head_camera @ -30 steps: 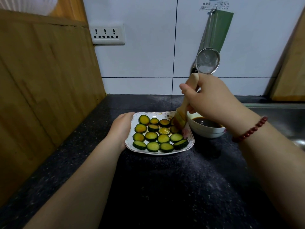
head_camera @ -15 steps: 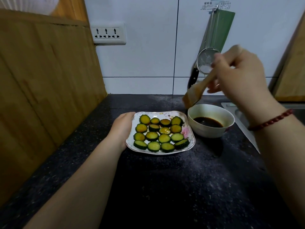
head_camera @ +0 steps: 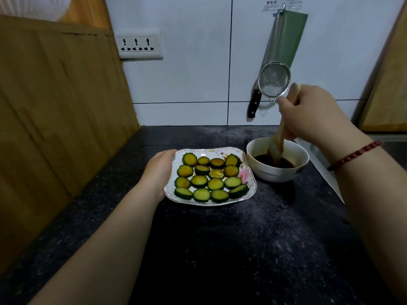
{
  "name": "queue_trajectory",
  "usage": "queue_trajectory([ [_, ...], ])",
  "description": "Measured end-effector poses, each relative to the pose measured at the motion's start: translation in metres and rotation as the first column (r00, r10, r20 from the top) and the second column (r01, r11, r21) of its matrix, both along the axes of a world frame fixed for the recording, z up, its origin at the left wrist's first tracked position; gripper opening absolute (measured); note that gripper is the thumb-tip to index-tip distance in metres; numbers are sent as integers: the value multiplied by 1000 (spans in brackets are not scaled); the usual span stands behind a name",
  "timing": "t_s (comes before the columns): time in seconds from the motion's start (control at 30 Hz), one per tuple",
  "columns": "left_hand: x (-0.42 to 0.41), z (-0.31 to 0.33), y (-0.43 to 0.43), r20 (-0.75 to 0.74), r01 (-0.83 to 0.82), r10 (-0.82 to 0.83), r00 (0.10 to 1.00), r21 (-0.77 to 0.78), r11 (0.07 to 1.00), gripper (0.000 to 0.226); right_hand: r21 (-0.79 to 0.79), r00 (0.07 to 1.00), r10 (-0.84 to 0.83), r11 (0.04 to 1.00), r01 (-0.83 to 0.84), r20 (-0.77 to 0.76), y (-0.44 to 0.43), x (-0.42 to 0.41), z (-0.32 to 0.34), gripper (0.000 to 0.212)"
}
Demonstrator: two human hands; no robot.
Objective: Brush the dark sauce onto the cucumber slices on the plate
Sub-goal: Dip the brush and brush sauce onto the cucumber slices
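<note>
- Your left hand [head_camera: 159,170], at mid-frame, cups the plate [head_camera: 250,186] by its left rim, likely to steady it; the cucumber slices [head_camera: 209,177] lie there in rows.
- Right of centre, your right hand [head_camera: 312,115] grips the brush [head_camera: 278,148], bristles dipped in the bowl [head_camera: 262,171] of dark sauce [head_camera: 264,161], seemingly reloading.

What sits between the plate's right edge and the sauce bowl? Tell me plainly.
Nothing: in the head view only a narrow strip of bare dark counter separates the plate from the white bowl. The brush, held by the right hand, dips into the bowl.
</note>
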State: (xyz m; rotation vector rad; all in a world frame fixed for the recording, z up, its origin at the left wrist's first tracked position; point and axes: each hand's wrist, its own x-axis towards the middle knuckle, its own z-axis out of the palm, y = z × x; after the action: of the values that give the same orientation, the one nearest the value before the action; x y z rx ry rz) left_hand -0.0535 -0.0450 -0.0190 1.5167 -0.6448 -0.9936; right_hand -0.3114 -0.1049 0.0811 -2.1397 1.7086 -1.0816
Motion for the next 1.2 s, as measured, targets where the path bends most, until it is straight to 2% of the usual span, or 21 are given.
queue_trajectory([
  [0.07,0,0,-1,-8,0,0,1000,1,1000,19,-42,1000,-7,999,6,-15,2,2,1,29],
  [0.23,1,-1,-1,-18,0,1,1000,21,1000,20,24,994,72,997,-70,-87,3,10,-6,30],
  [0.33,2,-3,-3,-29,-12,12,1000,20,1000,24,-27,997,82,996,-82,-8,8,13,-2,30],
  [0.4,3,-3,-4,-40,-15,16,999,18,1000,29,16,992,115,993,-116,41,10,14,-2,31],
  [0.5,3,-4,-5,-32,-10,11,999,18,1000,24,108,989,145,983,-147,25,14,15,-2,33],
  [0.57,3,-4,-4,-32,-11,12,999,21,1000,21,65,991,127,989,-130,45,16,15,1,31],
  [0.67,4,-4,-6,-28,-6,6,1000,19,1000,28,-131,995,74,989,-66,63,18,15,7,29],
  [0.73,5,-5,-6,-31,-3,3,1000,12,1000,32,-233,986,97,970,-63,139,22,17,10,32],
  [0.8,4,-5,-6,-34,-12,13,999,8,1000,32,-258,951,165,961,-96,262,26,20,11,34],
  [0.9,3,-5,-5,-52,-31,31,998,3,1000,24,-205,871,265,959,-194,414,32,28,9,33],
  [0.97,3,-5,-6,-85,-55,55,995,4,998,24,-115,815,306,951,-287,491,36,37,3,31],
  [1.07,4,-6,-8,-127,-89,88,988,-3,996,36,8,729,326,910,-414,601,43,57,-14,21],
  [1.2,5,-6,-6,-158,-115,112,981,-8,993,50,101,686,302,871,-481,663,45,77,-37,20],
])
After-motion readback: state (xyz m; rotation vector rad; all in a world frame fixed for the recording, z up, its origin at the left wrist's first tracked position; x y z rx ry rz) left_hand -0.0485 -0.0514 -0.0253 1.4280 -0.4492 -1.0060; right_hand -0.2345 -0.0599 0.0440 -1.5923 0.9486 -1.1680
